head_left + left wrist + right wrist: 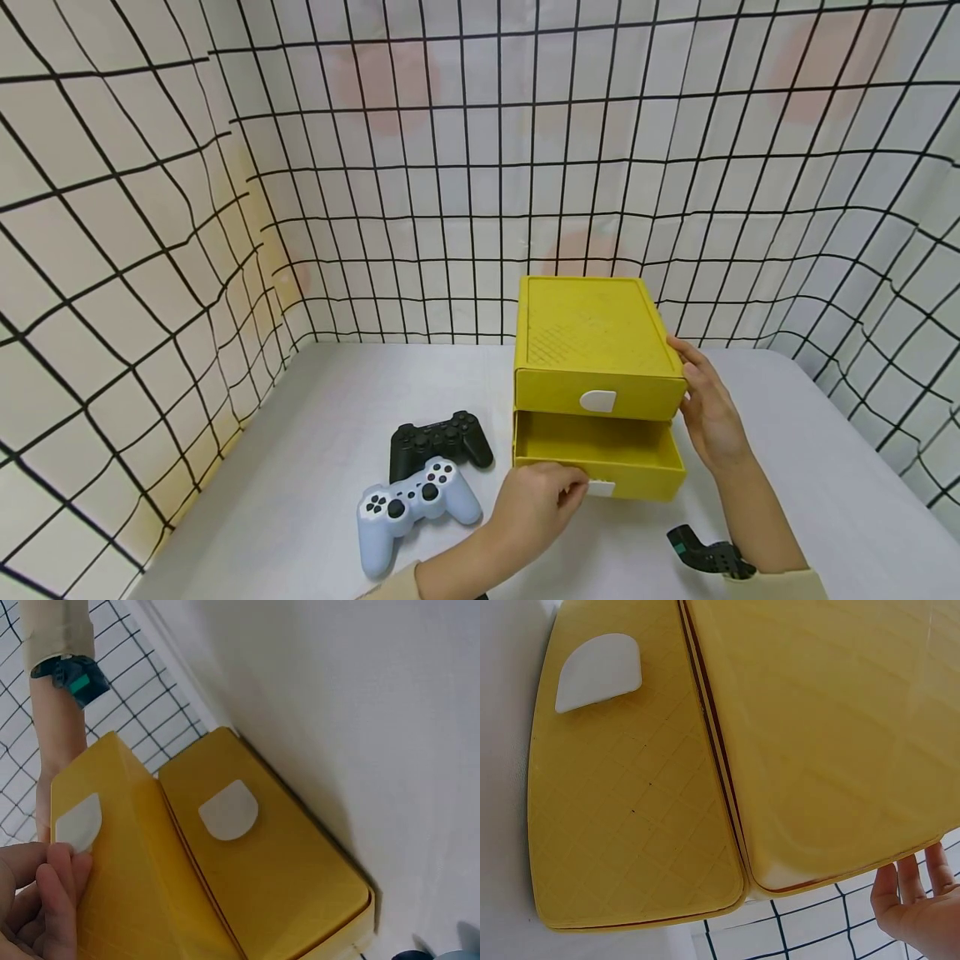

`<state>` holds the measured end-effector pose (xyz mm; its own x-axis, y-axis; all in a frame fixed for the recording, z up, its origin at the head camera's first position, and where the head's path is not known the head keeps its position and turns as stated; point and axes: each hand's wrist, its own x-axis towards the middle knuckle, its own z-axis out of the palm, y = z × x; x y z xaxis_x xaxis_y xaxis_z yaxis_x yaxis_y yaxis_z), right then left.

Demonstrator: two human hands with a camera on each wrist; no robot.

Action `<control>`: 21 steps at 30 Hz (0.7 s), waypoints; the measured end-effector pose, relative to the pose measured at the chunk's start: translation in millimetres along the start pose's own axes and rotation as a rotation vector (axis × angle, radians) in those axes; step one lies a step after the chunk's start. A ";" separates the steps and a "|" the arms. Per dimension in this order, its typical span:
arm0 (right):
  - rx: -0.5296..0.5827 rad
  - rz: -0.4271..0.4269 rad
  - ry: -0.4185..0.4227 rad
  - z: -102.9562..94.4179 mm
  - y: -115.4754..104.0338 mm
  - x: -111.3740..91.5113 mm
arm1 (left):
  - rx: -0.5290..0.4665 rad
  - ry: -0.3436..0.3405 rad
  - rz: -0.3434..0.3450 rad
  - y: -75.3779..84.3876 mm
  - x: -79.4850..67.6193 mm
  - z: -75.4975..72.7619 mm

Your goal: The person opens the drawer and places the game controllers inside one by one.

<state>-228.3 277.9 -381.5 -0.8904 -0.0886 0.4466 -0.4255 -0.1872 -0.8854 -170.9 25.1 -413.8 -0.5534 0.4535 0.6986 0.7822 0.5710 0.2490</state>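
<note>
A yellow two-drawer box [596, 325] stands on the white table. Its upper drawer [547, 392] is closed flush, while the lower drawer [645, 481] is pulled partway out, showing its yellow inside. At that drawer's front my left hand [534, 510] pinches the white handle tab [79, 823]; the left wrist view shows fingertips on it. The upper drawer carries a similar white tab [229, 810]. My right hand [711, 412] rests against the box's right side, its fingers [911, 877] extended along the wall in the right wrist view.
Left of the box lie a black game controller [438, 446] and a light blue game controller [412, 504], close together. A white backdrop with a black wire grid [465, 192] encloses the table [300, 467] at the back and sides.
</note>
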 end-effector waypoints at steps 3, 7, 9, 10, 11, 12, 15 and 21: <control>-0.005 -0.003 -0.004 0.0 0.9 0.2 | -0.005 0.011 0.005 0.5 -2.1 -0.5; -0.011 -0.004 -0.007 0.4 0.9 0.2 | -0.015 0.022 0.006 0.5 -4.6 0.0; -0.014 -0.002 -0.007 0.6 0.4 0.1 | -0.020 0.022 0.006 0.8 -5.8 -0.1; -0.014 -0.001 -0.007 0.8 0.1 0.1 | -0.022 0.022 0.005 1.0 -6.2 -0.2; -0.013 0.002 -0.007 0.9 -0.3 0.0 | -0.023 0.022 0.005 1.5 -6.6 -0.8; -0.012 0.004 -0.006 1.1 -0.7 0.1 | -0.026 0.020 0.005 1.9 -7.0 -1.3; -0.012 0.011 -0.003 1.4 -1.6 -0.1 | -0.030 0.015 0.005 3.2 -7.8 -2.9; -0.004 0.019 -0.004 0.7 -1.5 0.0 | -0.036 -0.003 -0.002 6.1 -9.2 -6.1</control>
<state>-227.5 277.5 -380.1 -0.8977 -0.0957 0.4301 -0.4092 -0.1811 -0.8943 -159.3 20.3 -414.6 -0.5557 0.4546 0.6961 0.7911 0.5466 0.2746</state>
